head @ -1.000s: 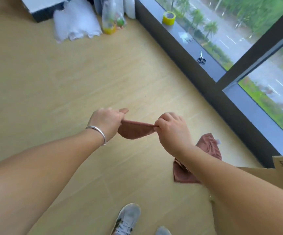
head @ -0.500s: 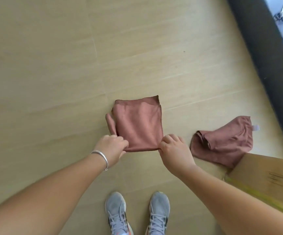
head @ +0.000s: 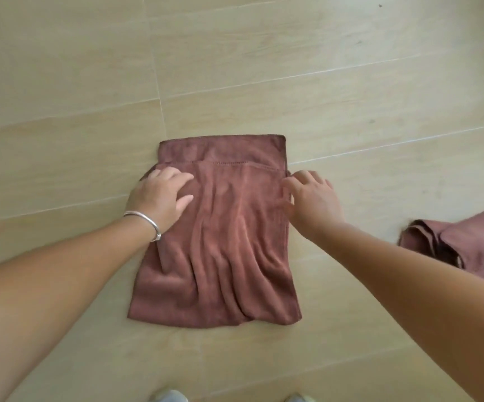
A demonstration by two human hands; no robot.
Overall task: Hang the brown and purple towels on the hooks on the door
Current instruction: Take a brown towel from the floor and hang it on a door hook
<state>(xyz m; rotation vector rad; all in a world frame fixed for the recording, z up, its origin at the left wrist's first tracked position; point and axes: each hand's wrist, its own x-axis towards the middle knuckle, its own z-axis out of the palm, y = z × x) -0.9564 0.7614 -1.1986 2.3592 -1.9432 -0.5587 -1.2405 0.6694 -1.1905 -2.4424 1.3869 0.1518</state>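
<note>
Head view, looking straight down at the floor (head: 351, 68), pale wood-look planks with thin seams.

Brown towel (head: 220, 242) lies flat on the floor near the middle of view, folded over once: the upper layer's stitched hem runs across just short of the far edge, leaving a strip of the lower layer exposed. Surface shows long lengthwise wrinkles; the near edge bulges slightly.

Left hand (head: 159, 195): palm down on the towel's far-left part, fingers spread and fairly straight, pressing the cloth against the floor. Silver bracelet (head: 143, 220) on that wrist.

Right hand (head: 311, 195): at the towel's far-right edge, fingers extended and relaxed, fingertips touching the cloth at its edge. No curl around the fabric seen on either hand; nothing gripped.

Second towel (head: 467, 248), similar reddish-brown tone, lies bunched in a heap at the right edge of view, well apart from the flat one, partly cut off by the frame.

Toes of two grey shoes (head: 168, 396) show at the bottom edge.
</note>
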